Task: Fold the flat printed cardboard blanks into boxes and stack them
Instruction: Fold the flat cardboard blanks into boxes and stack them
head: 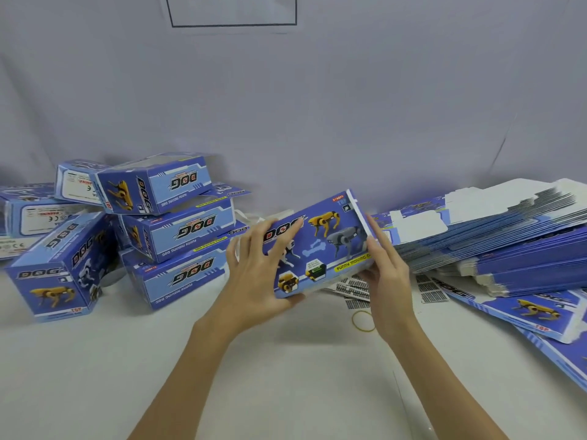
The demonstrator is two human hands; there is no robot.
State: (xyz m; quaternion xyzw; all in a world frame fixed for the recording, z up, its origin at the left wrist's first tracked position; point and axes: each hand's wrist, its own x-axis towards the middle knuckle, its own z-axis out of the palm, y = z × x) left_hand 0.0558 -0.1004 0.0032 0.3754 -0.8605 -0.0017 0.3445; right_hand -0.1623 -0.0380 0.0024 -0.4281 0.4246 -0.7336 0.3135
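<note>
The left hand (254,274) grips the left end of a box (320,246), thumb under its near edge, fingers spread over the printed face. The right hand (386,268) clasps the box's right end, fingers curled round the edge. The box is held tilted above the desk (286,360), between the two piles. Left of it, folded boxes (165,230) sit stacked. To the right, flat blanks (495,246) lie in a fanned heap. A rubber band (363,320) lies just below the right hand.
</note>
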